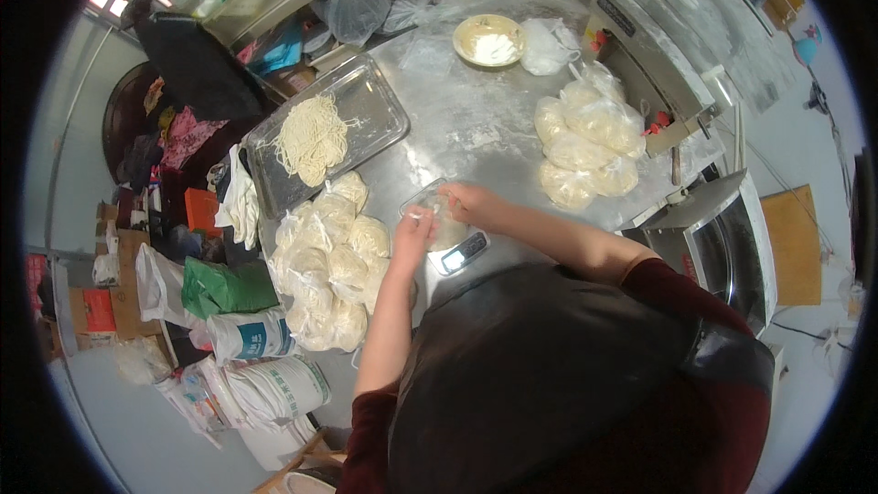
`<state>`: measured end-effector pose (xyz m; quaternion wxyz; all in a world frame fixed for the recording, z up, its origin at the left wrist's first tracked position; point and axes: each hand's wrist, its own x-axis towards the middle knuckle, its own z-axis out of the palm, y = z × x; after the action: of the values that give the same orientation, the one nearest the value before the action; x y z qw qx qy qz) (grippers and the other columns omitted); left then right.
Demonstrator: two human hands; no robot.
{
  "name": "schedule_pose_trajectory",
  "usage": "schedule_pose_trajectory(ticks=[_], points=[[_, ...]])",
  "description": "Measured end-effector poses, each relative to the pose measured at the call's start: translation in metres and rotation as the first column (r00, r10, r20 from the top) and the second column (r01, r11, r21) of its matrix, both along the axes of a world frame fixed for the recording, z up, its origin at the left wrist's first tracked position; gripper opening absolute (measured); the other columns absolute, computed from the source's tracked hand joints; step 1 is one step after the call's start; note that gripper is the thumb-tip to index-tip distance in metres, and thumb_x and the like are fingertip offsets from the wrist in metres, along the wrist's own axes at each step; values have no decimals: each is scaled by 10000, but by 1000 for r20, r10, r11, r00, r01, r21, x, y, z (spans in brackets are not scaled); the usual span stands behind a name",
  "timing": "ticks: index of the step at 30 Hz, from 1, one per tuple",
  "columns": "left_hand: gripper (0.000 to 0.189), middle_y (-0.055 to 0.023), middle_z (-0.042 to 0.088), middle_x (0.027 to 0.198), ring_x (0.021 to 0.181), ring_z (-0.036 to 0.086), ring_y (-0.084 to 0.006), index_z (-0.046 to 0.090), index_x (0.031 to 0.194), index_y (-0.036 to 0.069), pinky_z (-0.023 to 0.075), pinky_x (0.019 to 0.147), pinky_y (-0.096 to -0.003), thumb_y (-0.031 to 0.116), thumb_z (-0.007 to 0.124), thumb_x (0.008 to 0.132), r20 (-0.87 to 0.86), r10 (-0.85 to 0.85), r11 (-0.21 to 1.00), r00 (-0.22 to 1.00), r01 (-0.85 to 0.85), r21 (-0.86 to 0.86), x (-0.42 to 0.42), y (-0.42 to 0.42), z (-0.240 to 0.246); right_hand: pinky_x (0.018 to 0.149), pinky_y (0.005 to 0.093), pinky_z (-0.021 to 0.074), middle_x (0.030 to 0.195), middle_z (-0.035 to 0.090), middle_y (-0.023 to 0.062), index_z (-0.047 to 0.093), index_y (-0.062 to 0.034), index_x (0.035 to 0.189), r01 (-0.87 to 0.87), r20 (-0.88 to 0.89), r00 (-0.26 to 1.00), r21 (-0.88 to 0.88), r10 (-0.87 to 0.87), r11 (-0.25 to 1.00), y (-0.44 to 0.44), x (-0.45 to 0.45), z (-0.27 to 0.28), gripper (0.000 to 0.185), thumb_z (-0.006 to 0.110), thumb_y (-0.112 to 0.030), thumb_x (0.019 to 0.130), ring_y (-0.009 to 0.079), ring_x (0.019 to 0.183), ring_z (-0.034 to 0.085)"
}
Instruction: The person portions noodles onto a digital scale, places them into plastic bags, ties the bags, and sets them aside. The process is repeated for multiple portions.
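Observation:
A clear plastic bag of noodles (pixel 449 228) rests on a digital kitchen scale (pixel 473 247) with a lit display. My left hand (pixel 416 230) grips one side of the bag's top, and my right hand (pixel 473 204) pinches the other side. Close to my left forearm, several knotted bags of noodles (pixel 329 267) lie heaped together. Beyond them, a loose pile of noodles (pixel 312 137) sits in a rectangular metal tray (pixel 374 103). A second heap of bagged noodles (pixel 586 137) stands farther off to my right.
At the back of the steel table (pixel 446 110) stand a bowl of white powder (pixel 490 41) and a white plastic bag (pixel 550 46). A steel machine (pixel 645 68) borders the right side. White sacks (pixel 274 387) and a green sack (pixel 230 287) are stacked at the left.

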<state>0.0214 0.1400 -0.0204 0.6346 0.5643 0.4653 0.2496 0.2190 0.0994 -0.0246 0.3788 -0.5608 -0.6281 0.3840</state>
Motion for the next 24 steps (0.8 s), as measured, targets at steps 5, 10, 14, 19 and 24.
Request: schedule_pose_trajectory(ticks=[5, 10, 14, 19, 24], points=[[180, -44, 614, 767, 695, 597, -119, 514, 945, 32, 484, 619, -262, 201, 562, 984, -57, -90, 996, 994, 92, 23, 3, 2, 12, 688, 364, 494, 879, 632, 124, 635, -52, 926, -90, 340, 940, 194, 19, 977, 1, -12, 11, 103, 605, -130, 866, 265, 798, 621], [158, -67, 668, 832, 773, 653, -142, 567, 915, 25, 508, 680, -282, 170, 629, 922, 106, -9, 985, 994, 27, -172, -7, 8, 16, 616, 311, 485, 743, 639, 79, 659, -20, 871, 3, -262, 953, -494, -152, 869, -7, -1, 11, 129, 650, -148, 860, 149, 670, 606], [92, -87, 692, 885, 806, 656, -162, 608, 835, 41, 508, 721, -306, 121, 645, 860, -204, -175, 961, 963, 213, 177, -8, 7, 19, 616, 313, 492, 717, 647, 102, 676, -11, 886, 41, -92, 991, -499, -100, 866, -26, 4, 5, 170, 682, -175, 840, 154, 630, 608], [69, -106, 652, 852, 830, 637, -283, 609, 849, 65, 508, 696, -379, 83, 631, 786, -454, -109, 701, 884, 392, 596, -1, -1, 22, 693, 355, 512, 875, 693, 139, 697, -43, 1016, 104, 498, 864, -30, -75, 994, -24, -12, 2, 233, 667, -167, 822, 234, 735, 671], [135, -115, 637, 864, 869, 619, -339, 600, 922, 91, 510, 704, -435, 111, 628, 791, -443, -127, 487, 888, 445, 752, 5, -2, 29, 736, 354, 516, 913, 699, 143, 697, -46, 1034, 119, -42, 992, -10, -120, 993, 4, -23, 5, 216, 624, -113, 843, 250, 781, 678]])
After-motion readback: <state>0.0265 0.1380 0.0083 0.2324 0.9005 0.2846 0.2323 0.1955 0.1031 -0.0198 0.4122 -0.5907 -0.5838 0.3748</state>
